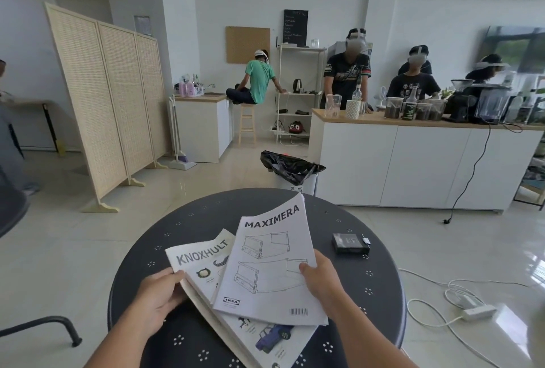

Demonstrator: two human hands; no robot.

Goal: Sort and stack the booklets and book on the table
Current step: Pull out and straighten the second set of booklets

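Note:
A white booklet titled MAXIMERA [271,264] lies tilted on top of a thicker KNOXHULT booklet [203,261] on the round dark table [191,220]. My right hand [320,279] grips the MAXIMERA booklet at its right edge, thumb on the cover. My left hand [160,294] holds the left edge of the KNOXHULT booklet, fingers curled around its pages. A small black book [349,243] lies flat on the table to the right, apart from both hands.
A bin with a black bag [292,170] stands just beyond the table. A white counter [413,161] with jars is at the right, with several people behind it. A folding screen [109,102] stands left. Cables and a power strip [477,311] lie on the floor.

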